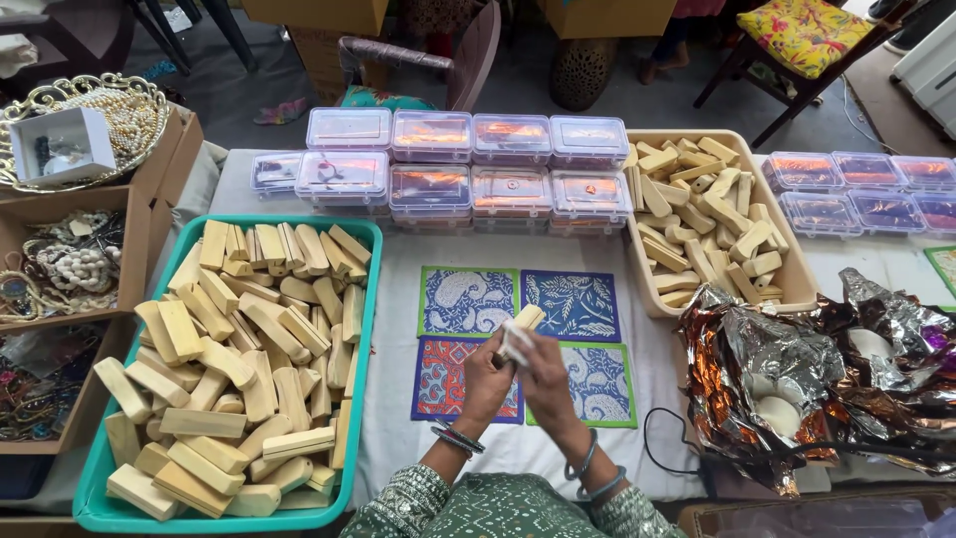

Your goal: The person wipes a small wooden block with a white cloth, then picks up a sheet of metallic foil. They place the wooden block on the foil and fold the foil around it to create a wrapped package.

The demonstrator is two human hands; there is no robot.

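My left hand (pixel 485 381) and my right hand (pixel 547 377) meet over the table's middle, both closed around one pale wooden block (pixel 529 317) with a white piece (pixel 515 342) pressed against it. The block's tip sticks up between my fingers. Beneath my hands lie several printed paisley cloth squares (pixel 468 301), blue, red and green-edged. A green tray (pixel 366 329) heaped with similar wooden blocks sits to my left. A beige tray (pixel 645 269) of more blocks sits to the right.
Clear plastic lidded boxes (pixel 468 164) are stacked along the far edge, more at far right (pixel 864 189). Crumpled foil wrapping (pixel 797 369) lies at right with a black cable (pixel 657 438). Cardboard boxes of beads and jewellery (pixel 70 269) stand at left. Chairs stand beyond the table.
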